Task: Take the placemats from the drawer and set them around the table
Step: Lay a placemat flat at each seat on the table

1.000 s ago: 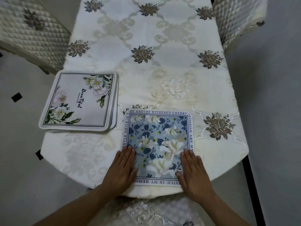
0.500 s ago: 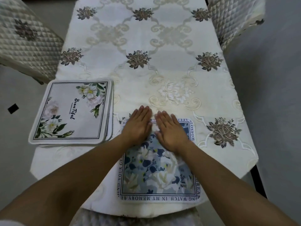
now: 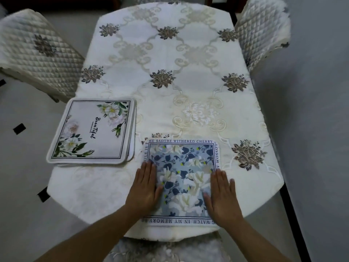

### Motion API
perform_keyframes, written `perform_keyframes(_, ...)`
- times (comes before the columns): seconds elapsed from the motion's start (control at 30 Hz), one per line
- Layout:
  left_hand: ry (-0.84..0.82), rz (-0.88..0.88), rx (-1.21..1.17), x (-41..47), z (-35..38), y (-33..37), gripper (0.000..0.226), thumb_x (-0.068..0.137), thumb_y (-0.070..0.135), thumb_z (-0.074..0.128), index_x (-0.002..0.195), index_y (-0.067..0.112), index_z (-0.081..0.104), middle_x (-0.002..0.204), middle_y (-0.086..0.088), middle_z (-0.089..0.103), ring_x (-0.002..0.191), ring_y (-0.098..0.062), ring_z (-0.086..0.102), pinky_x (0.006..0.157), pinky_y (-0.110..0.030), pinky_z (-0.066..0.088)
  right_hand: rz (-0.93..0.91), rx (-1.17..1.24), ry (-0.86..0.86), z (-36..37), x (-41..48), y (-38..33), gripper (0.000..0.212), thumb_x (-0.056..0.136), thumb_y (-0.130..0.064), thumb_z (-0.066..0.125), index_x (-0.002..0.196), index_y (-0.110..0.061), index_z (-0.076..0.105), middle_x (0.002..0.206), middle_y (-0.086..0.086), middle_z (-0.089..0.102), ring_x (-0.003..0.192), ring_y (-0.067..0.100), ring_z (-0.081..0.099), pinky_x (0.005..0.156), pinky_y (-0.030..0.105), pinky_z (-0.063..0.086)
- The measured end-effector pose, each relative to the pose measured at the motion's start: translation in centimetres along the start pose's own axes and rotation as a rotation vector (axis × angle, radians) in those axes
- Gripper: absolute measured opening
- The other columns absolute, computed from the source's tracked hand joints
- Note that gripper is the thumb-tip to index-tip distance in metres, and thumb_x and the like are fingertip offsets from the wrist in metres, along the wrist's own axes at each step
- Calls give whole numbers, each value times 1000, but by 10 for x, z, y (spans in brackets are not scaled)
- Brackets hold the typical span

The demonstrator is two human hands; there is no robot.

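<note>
A blue floral placemat (image 3: 182, 178) lies flat at the near edge of the table (image 3: 188, 95), in the middle of that edge. Its border has printed words, and white flowers with dark blue leaves fill the inside. The left hand (image 3: 145, 188) rests palm down on the left side of this placemat, the fingers straight and held together, pointing to the far side. The right hand (image 3: 221, 195) rests in the same way on the right side, flat, with the fingers close together and the thumb a little apart. Neither hand is pinching anything; both only press on the mat.

To the left, near the left edge of the table, is a stack of white placemats (image 3: 92, 131). The top one shows white flowers with green leaves in two corners and a written word in the middle. The stack is just beside the blue mat but does not touch it.

The table has a cream tablecloth with embroidered brown flowers. A quilted chair (image 3: 35, 52) stands at the far left and another quilted chair (image 3: 262, 33) at the far right.
</note>
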State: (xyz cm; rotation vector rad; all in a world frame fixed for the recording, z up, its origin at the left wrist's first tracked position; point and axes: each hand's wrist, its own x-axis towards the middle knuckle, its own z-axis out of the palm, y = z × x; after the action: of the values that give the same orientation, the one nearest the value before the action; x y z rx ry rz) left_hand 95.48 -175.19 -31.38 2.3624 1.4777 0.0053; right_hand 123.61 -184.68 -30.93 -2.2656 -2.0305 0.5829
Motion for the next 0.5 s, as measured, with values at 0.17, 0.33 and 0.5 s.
perform_keyframes(0.17, -82, -69, 33, -57, 9, 17, 73, 99, 49, 34, 150, 0, 16, 159, -20, 14, 149, -31, 4, 119, -39, 1, 21, -58, -77, 4, -38, 0, 73, 99, -55, 17, 155, -9, 6, 163, 11, 1, 149, 19, -15, 119, 42, -4)
perform_keyframes(0.33, -116, -110, 16, -58, 0, 23, 74, 96, 51, 36, 148, -1, 24, 156, -22, 23, 145, -34, 15, 116, -34, -2, 81, -101, -138, -3, -33, -10, 76, 97, -54, 16, 147, 1, 32, 154, 20, 33, 146, 30, 11, 116, 43, -5)
perform_keyframes(0.5, -57, -163, -148, -77, -19, 19, 80, 95, 60, 24, 152, 5, 12, 158, -10, 0, 148, -34, 8, 118, -33, -1, 171, -99, -124, -2, -24, -50, 71, 88, -46, 30, 130, 6, 55, 135, 26, 55, 128, 42, 49, 106, 55, 16)
